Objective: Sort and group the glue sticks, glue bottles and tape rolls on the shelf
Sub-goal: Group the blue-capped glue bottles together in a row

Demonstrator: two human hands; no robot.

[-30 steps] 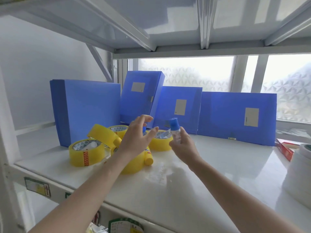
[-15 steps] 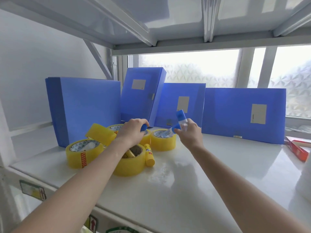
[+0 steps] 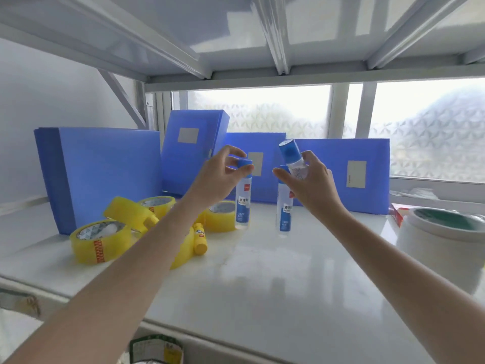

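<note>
Fingers (image 3: 237,153) and thumb of left hand (image 3: 217,177) pinched on blue cap of left glue bottle (image 3: 243,198), hung upright just above shelf (image 3: 288,279). Right hand (image 3: 312,182) curled round tilted glue bottle (image 3: 292,157), cap up and leaning left; second upright bottle (image 3: 284,211) partly hidden behind same hand, thumb near its cap, contact not clear.

Labels on upright bottles: blue-and-white panel, small red square mark near top, lines of white script too small to read. Red-printed strip on near tape roll (image 3: 101,241); wording illegible. Grey blank label patches on blue file boxes (image 3: 99,174).

Against earlier frames: both hands raised from tape pile; left hand, then low among rolls, now lifted with bottle clear of them; right hand now higher, with a second bottle below it.

Yellow tape rolls clustered at left of shelf, one tilted roll (image 3: 126,214) propped on others; yellow glue stick (image 3: 199,239) lying among them, near end toward viewer. Far tape roll (image 3: 221,215) just left of left bottle.

White glossy shelf surface; white metal frame and upper shelf overhead; frosted patterned window behind boxes; white wall at left. White round tub (image 3: 443,248) at right edge, red box (image 3: 397,214) just behind it.
</note>
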